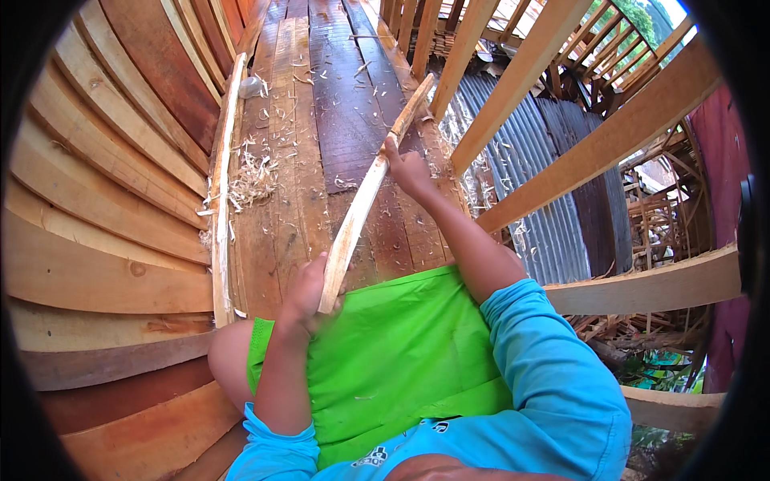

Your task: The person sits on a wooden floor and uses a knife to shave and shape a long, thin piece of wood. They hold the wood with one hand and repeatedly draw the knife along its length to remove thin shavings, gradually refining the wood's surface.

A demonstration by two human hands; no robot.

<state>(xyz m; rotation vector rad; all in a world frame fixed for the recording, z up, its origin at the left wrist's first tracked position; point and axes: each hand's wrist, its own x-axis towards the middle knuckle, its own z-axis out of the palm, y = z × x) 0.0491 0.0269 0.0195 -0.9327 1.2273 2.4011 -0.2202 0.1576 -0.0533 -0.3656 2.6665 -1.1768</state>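
Observation:
A long, slightly curved wooden strip (359,210) slants up and away from my lap toward the right. Its lower part is pale and stripped; the far end is browner. My left hand (303,290) is closed round its near end, just above the lap. Farther along, my right hand (411,171) is closed on the strip near its middle, thumb up along it. Whether my right hand also holds a small tool is hidden. Bright green cloth (401,345) covers my lap beneath the strip's near end.
Curly wood shavings (255,178) lie heaped and scattered on the plank floor (281,120). Along the left slatted wall (112,240) rests another pale strip (223,200), with a small clear object (250,86) beside it. Upright slats (513,88) stand at right, corrugated metal sheets (529,168) beyond.

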